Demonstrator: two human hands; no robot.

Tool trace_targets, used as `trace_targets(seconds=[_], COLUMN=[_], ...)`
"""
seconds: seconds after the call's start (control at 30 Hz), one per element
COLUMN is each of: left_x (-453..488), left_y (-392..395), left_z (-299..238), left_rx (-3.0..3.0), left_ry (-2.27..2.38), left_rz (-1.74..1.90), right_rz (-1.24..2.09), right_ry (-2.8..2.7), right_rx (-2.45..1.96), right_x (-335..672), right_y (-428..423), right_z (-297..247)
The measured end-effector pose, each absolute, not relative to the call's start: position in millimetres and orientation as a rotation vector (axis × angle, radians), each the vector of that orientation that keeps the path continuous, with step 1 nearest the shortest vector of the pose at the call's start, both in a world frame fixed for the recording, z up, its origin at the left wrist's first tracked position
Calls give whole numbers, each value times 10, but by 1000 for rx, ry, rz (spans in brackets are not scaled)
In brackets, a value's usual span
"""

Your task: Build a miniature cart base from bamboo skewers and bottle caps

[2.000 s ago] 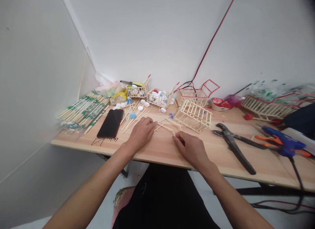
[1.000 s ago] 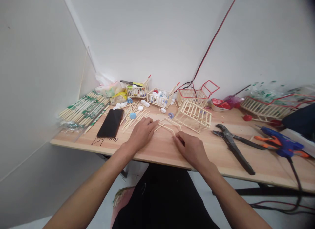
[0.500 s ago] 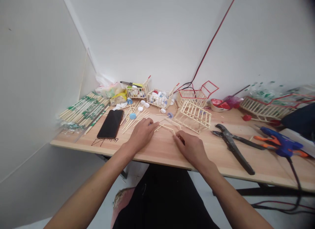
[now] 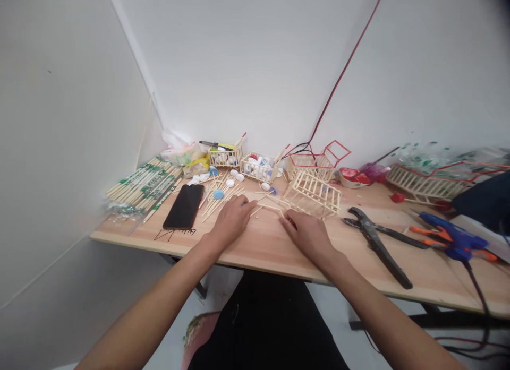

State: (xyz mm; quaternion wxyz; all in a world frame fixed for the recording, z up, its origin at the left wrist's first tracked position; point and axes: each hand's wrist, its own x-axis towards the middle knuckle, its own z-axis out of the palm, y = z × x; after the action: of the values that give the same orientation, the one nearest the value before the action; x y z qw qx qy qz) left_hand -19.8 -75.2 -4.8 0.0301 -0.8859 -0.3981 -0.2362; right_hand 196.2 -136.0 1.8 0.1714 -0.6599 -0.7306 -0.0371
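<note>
Between my hands, low over the table, lies a thin wooden stick piece (image 4: 269, 207) with a short bend at its right end. My left hand (image 4: 234, 217) has its fingers closed together at the left end. The thumb and curled fingers of my right hand (image 4: 305, 229) are closed at the bent right end. Just beyond them a slatted stick frame (image 4: 319, 192) rests tilted on the tabletop. Loose cut sticks (image 4: 223, 203) lie scattered beyond my left hand, with a blue bottle cap (image 4: 218, 194) on top.
A phone (image 4: 183, 206) and packaged chopsticks (image 4: 145, 181) lie at left. Small stick carts (image 4: 261, 167) stand along the wall. Right of my hands are large pliers (image 4: 376, 242) and a blue glue gun (image 4: 454, 234) with a trailing cord. A red paint bowl (image 4: 354, 178) sits behind.
The view has shifted slightly, so things on the table appear a little lower. Both hands keep nearly the same places around the stick piece.
</note>
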Motion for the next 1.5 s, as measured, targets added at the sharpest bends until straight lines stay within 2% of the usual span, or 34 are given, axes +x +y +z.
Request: trace_targets(seconds=[0.5,0.73,1.5], left_x=[-196,-220,-218], left_y=[-769,-769,-763], left_z=[-56,-72,-83], left_rx=[-2746,-2724,-2771], left_ry=[-1227,-1299,-1230], left_rz=[-770,-922,-878], right_rz=[-105,-98,-125], right_ry=[-2054,-2045,-2043], right_rx=[-1799,-1787,-1790], right_x=[1992,1995,1977], right_y=[-1386,-1391,-1418], right_z=[-58,-61,-50])
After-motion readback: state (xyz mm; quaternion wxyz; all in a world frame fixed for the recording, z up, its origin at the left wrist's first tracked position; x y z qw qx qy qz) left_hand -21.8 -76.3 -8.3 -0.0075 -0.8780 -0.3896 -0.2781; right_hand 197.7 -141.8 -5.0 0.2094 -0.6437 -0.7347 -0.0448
